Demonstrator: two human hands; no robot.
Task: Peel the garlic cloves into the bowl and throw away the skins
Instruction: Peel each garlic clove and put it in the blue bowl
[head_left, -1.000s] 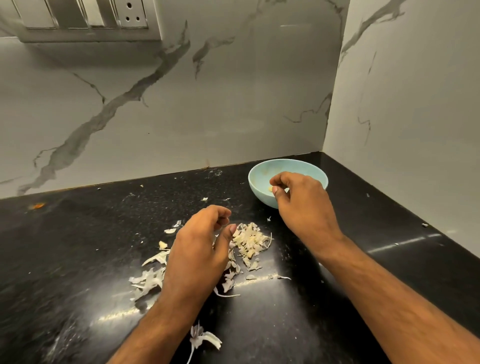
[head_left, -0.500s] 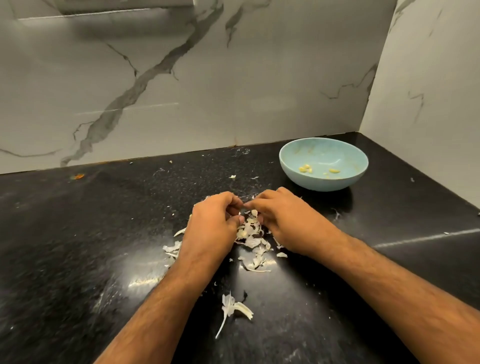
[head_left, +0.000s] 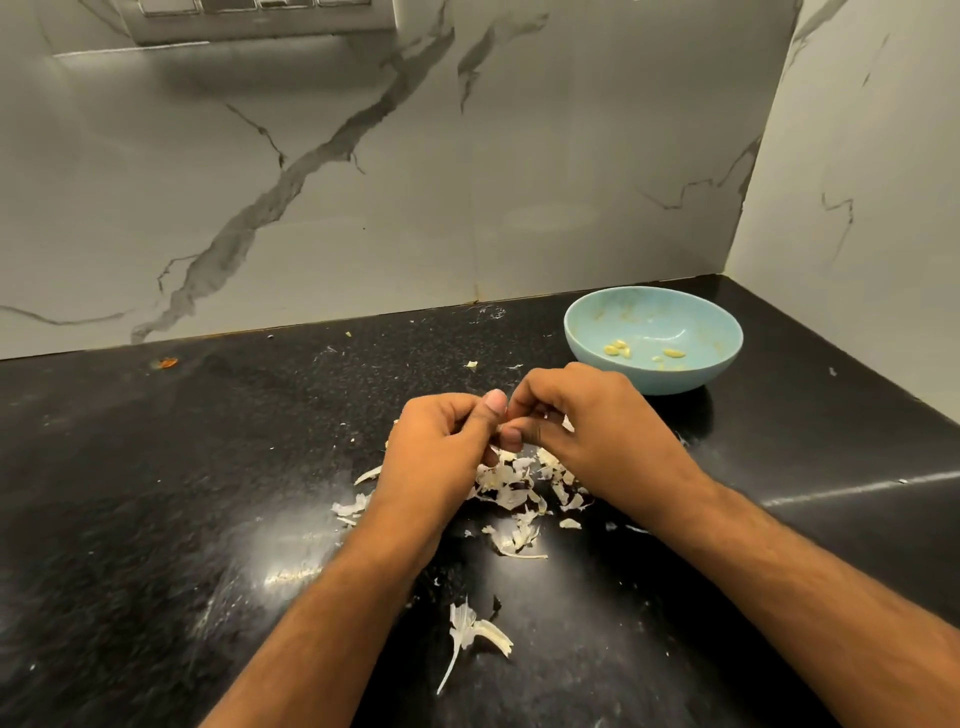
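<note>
Both hands meet above the heap of garlic skins (head_left: 511, 480) on the black worktop (head_left: 156, 493), fingertips drawn in toward one another. The left hand (head_left: 441, 447) has its fingers curled and its thumb raised against the right hand's fingertips; the right hand (head_left: 582, 421) is curled the same way, thumb pointing back at the left. They pinch something small between them, but it is hidden by the fingers, so I cannot tell whether it is a clove or a scrap of skin.

A second ago the right hand was reaching over the rim of the blue bowl (head_left: 717, 332) while the left waited, loosely curled, over the skins. Half a second ago the right hand had come back and both hands were low, touching the heap. Now they are lifted a little off it, and more of the skins show beneath and between the wrists. The view has also tilted up, so a switch plate (head_left: 260, 18) shows again at the top of the marble wall (head_left: 467, 182).

The bowl stands in the far right corner of the worktop, well apart from the hands, with a few peeled garlic cloves (head_left: 618, 349) lying in its bottom, as in the picture half a second ago. A larger curled skin with a stalk (head_left: 475, 636) lies alone near the front edge, between the forearms. A small orange speck (head_left: 167, 362) sits at the far left by the wall.
</note>
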